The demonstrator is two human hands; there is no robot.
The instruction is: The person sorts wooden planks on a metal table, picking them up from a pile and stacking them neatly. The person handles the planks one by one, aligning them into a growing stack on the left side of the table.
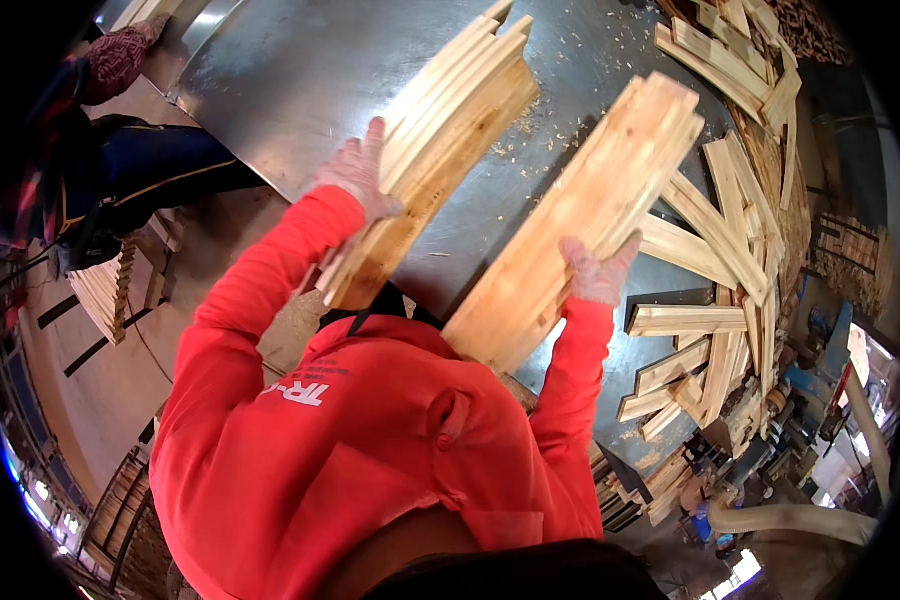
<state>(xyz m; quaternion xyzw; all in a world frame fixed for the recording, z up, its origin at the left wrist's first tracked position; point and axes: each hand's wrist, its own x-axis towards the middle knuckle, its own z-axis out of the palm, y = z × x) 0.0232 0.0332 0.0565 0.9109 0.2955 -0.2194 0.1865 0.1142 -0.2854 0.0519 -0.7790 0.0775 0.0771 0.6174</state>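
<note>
With thumbs apart from fingers, the left hand grips a left stack of long, pale wooden boards and the right hand a similar right stack, likely so none slip.

Over desk, left: board bundle, left hand along left side. Right, across a gap: second bundle, right hand along right side. Farther right, on desk: loose strips.

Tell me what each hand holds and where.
The left hand holds a stack of long, pale wooden boards by its left side; the right hand, a similar wooden stack by its right.
</note>
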